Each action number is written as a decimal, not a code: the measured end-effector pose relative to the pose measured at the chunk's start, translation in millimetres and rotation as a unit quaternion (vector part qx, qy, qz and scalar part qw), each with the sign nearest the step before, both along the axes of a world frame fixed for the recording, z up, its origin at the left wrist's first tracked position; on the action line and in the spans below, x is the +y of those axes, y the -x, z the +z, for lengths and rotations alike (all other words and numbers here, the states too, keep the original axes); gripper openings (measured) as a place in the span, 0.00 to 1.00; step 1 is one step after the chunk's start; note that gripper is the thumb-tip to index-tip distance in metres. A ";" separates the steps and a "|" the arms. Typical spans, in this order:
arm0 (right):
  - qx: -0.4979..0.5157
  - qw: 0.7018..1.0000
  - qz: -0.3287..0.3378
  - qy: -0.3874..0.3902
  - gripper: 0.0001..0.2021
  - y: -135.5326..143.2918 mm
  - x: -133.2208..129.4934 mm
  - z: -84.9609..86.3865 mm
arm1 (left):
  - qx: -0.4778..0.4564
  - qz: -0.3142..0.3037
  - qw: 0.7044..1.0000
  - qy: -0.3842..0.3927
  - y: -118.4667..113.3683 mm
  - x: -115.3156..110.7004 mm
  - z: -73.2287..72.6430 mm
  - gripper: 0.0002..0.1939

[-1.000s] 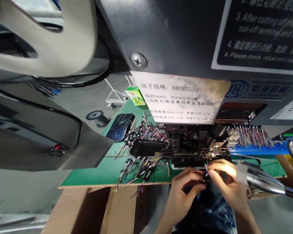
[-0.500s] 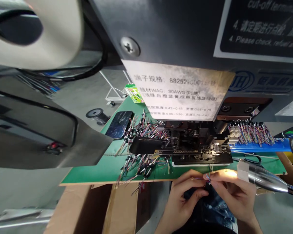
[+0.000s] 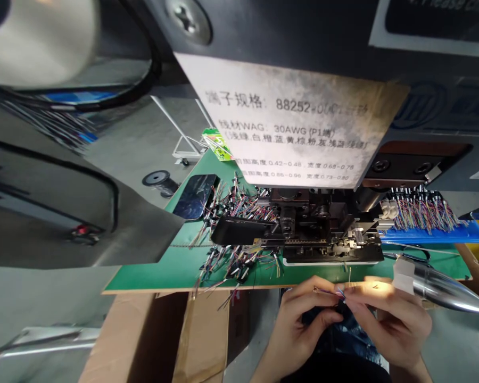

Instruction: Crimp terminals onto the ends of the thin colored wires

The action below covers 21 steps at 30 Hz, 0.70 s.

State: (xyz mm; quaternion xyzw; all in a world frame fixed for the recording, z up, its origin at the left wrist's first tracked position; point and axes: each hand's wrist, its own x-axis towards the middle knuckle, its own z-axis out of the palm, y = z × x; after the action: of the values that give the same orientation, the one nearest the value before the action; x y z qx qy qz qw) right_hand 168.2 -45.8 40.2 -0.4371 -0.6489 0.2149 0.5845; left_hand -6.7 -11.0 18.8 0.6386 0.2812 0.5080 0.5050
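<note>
Both hands meet in front of the green table's near edge, below a dark crimping machine (image 3: 319, 229). My left hand (image 3: 303, 319) has its fingers closed on a small bundle of thin coloured wires (image 3: 340, 291). From the right, my right hand (image 3: 387, 314) pinches the same wires, with one thin wire end pointing up towards the machine. A small dark piece lies between the hands, partly hidden by the fingers. Lamplight falls on the right index finger.
Wire bundles (image 3: 239, 260) lie left of the machine, beside a black phone (image 3: 195, 197). More hang over a blue tray (image 3: 435, 234) at the right. A metal lamp (image 3: 443, 290) reaches in near my right hand. Cardboard boxes (image 3: 203, 335) stand below the green table (image 3: 151, 276).
The view has moved closer to the machine's label. Both hands still hold the wires, and my right hand has turned slightly, its fingers lying more over the wires.
</note>
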 end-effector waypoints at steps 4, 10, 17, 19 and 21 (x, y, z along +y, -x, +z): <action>-0.051 0.998 -0.025 -0.008 0.35 0.0 -1.0 1.1 | 0.011 -0.009 1.000 0.011 1.1 1.1 0.7 0.07; -0.076 0.997 -0.030 -0.015 0.35 -1.4 -0.8 -1.1 | 0.011 -0.008 1.000 0.026 1.4 2.0 0.4 0.09; -0.030 0.997 0.007 0.069 0.06 -8.5 9.6 -2.7 | 0.017 -0.056 0.996 0.074 4.9 4.7 -4.5 0.17; 0.041 0.995 0.023 0.088 0.04 -8.0 12.2 -9.3 | 0.030 -0.057 0.993 0.101 5.0 5.2 -8.0 0.17; 0.090 0.990 0.028 0.108 0.05 -6.8 14.0 -17.7 | 0.046 -0.045 0.990 0.123 3.8 6.5 -10.9 0.16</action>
State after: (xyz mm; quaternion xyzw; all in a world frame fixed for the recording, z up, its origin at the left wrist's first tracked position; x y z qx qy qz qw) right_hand 175.0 -31.8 22.5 -0.4584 -0.5783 0.3386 0.5838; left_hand -10.5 -4.5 7.9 0.6065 0.3354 0.4160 0.5887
